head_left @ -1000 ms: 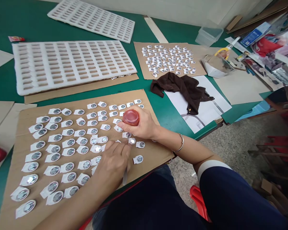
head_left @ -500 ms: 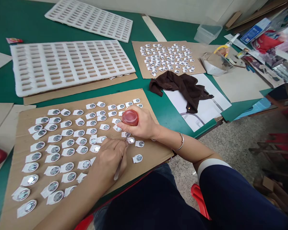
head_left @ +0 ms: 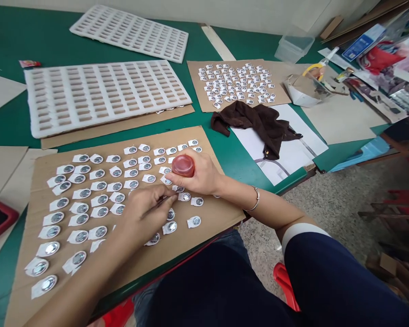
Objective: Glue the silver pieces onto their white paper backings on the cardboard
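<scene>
A brown cardboard sheet (head_left: 122, 245) bears rows of small round silver pieces on white tabs, such as this piece (head_left: 194, 221). My right hand (head_left: 202, 172) is closed around a red, rounded object (head_left: 183, 165), held over the sheet's right part. Close beside it, my left hand (head_left: 145, 211) pinches a thin tool (head_left: 157, 205), mostly covered by the fingers. The tool's tip lies near a silver piece (head_left: 179, 188) just below my right hand. My left hand and forearm hide some of the pieces.
Two white slotted trays (head_left: 109, 97) (head_left: 132, 32) lie behind. Another cardboard sheet (head_left: 196, 86) with silver pieces is at the back. A dark brown cloth (head_left: 255, 120) rests on white paper (head_left: 279, 168). At the right are a clear container (head_left: 295, 47) and scissors (head_left: 315, 70).
My left hand has turned, and its tool has swung from pointing down toward me to lying more sideways. My right hand stays almost in place with the red object. The view has shifted slightly.
</scene>
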### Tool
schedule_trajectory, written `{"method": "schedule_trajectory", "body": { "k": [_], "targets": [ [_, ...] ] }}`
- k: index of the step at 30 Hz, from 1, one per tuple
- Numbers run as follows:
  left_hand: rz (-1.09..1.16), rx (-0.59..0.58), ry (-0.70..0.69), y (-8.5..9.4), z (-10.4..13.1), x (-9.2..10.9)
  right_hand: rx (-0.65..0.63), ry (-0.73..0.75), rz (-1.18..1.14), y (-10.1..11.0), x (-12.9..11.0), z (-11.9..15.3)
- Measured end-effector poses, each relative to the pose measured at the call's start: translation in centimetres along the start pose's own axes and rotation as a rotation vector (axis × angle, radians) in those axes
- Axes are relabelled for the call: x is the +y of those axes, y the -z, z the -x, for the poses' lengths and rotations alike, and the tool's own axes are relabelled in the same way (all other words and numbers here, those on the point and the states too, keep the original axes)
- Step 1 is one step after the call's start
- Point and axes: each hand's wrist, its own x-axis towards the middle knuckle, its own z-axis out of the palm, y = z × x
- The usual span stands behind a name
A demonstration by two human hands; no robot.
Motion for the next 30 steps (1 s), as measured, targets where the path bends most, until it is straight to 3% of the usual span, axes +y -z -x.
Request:
{"method": "schedule_trajectory", "body": {
  "k": [4,10,13,17,20,30],
  "targets": [
    [0.105,-0.127,0.228,1.0,-1.6,0.4,-0.013,-0.084,-0.023,1.3,-0.9,0.0],
    [0.283,-0.252,0.376,2.0,-3.7,0.3,0.221,-0.184,-0.203,3.5,-2.0,2.1],
    [0.342,-0.270,0.397,2.2,-4.0,-0.1,0.252,-0.172,-0.253,3.2,-1.9,4.0],
    [0.374,-0.245,0.380,2.1,-3.8,-0.6,0.358,0.011,-0.164,1.8,-1.2,5.9],
    [0.403,-0.239,0.364,1.9,-3.6,-0.9,0.396,0.058,-0.123,1.2,-0.8,6.5],
    [0.435,-0.222,0.345,1.7,-3.6,-1.4,0.294,0.035,-0.093,0.9,-0.6,6.3]
  ]
}}
